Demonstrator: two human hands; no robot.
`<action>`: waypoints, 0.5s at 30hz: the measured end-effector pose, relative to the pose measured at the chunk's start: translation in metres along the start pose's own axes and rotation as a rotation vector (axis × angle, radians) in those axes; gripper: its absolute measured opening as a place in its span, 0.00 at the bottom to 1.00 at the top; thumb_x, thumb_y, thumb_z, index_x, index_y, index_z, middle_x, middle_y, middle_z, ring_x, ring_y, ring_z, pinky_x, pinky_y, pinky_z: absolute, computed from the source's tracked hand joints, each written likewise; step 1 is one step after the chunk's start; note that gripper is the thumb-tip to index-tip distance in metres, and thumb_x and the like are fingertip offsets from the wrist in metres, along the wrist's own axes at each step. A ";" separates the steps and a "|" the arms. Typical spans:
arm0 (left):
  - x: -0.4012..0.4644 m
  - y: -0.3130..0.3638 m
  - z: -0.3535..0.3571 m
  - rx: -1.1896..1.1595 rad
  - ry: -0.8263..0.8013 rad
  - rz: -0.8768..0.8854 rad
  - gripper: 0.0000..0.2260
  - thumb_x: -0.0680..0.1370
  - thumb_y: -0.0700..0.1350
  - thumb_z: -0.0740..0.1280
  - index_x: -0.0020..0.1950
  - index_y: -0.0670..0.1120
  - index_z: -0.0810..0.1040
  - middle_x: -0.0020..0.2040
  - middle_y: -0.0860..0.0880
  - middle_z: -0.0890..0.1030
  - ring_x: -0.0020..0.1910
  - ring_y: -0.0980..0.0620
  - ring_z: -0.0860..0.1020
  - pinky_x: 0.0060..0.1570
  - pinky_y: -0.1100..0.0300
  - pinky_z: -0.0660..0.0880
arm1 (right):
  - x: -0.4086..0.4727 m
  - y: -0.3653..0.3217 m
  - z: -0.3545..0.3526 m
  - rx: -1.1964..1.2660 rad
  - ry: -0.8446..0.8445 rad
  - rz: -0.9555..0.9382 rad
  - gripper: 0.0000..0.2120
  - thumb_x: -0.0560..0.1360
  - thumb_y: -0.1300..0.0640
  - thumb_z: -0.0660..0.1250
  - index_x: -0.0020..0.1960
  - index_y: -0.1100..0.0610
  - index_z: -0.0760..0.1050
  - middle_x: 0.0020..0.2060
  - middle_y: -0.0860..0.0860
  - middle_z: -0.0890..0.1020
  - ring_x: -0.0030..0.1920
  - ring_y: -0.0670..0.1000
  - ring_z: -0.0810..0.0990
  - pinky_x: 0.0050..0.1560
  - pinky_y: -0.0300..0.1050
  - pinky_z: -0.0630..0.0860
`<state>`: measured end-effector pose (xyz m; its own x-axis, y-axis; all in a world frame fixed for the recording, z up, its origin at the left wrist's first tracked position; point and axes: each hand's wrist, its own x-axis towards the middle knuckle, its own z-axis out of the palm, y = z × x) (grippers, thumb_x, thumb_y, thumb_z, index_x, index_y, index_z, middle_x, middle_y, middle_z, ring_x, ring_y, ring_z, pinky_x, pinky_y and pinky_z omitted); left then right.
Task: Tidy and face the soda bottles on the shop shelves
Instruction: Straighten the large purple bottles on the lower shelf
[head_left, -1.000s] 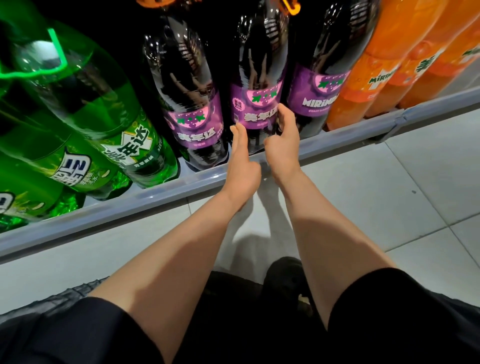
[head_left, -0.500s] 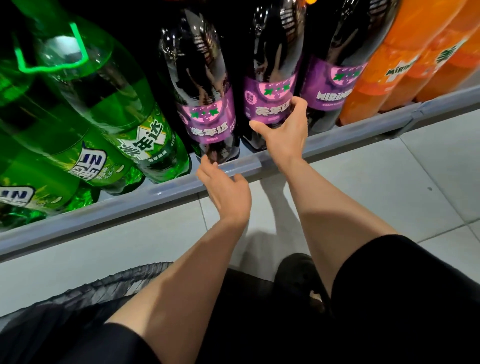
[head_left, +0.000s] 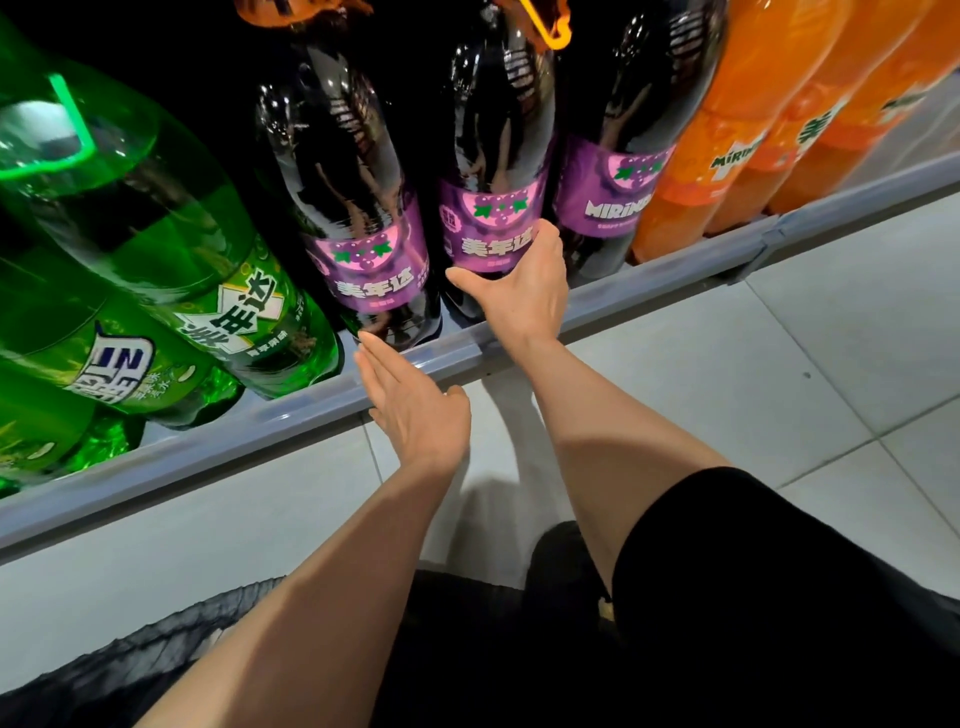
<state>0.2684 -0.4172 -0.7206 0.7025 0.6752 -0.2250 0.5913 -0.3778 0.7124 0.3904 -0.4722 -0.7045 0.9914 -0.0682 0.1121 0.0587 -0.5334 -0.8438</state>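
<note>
Three dark grape soda bottles with purple labels stand on the low shelf. My right hand (head_left: 519, 291) grips the lower part of the middle grape bottle (head_left: 493, 156), thumb on its left side and fingers round its right. The left grape bottle (head_left: 353, 208) stands beside it with its label facing out. My left hand (head_left: 415, 405) hovers with straight fingers just below that bottle's base, fingertips at the shelf's grey front rail (head_left: 649, 280). The right grape bottle (head_left: 618, 156) shows a label in Latin letters.
Green soda bottles (head_left: 171, 234) fill the shelf to the left, orange ones (head_left: 727, 130) to the right. Pale floor tiles (head_left: 779, 374) lie below the rail. My dark shorts and a black shoe (head_left: 566, 561) are at the bottom.
My left hand left the middle grape bottle, dropped to the rail and now points at the left grape bottle's base. My right hand spread wider round the middle bottle.
</note>
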 end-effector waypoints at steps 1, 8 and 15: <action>0.000 0.001 0.000 0.015 0.001 0.000 0.44 0.76 0.37 0.67 0.78 0.42 0.35 0.80 0.47 0.41 0.78 0.50 0.40 0.75 0.50 0.48 | -0.001 0.001 0.000 0.003 0.006 -0.010 0.45 0.58 0.41 0.80 0.66 0.60 0.66 0.59 0.53 0.75 0.60 0.54 0.73 0.59 0.51 0.74; 0.000 -0.002 0.001 0.040 0.014 0.017 0.44 0.75 0.35 0.67 0.78 0.41 0.36 0.80 0.47 0.43 0.78 0.50 0.40 0.76 0.49 0.49 | -0.018 0.018 -0.016 0.067 0.156 -0.061 0.32 0.67 0.47 0.72 0.65 0.60 0.69 0.57 0.51 0.74 0.58 0.49 0.71 0.60 0.40 0.69; 0.001 -0.001 0.003 0.076 0.024 0.017 0.44 0.75 0.36 0.67 0.78 0.40 0.37 0.80 0.47 0.42 0.78 0.48 0.41 0.76 0.50 0.50 | 0.040 0.030 -0.050 0.194 0.211 0.281 0.47 0.61 0.49 0.79 0.72 0.60 0.60 0.66 0.55 0.70 0.66 0.55 0.69 0.68 0.50 0.68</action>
<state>0.2700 -0.4179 -0.7238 0.7035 0.6831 -0.1963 0.6085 -0.4361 0.6630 0.4256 -0.5332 -0.6987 0.9273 -0.3710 -0.0491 -0.1702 -0.3014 -0.9382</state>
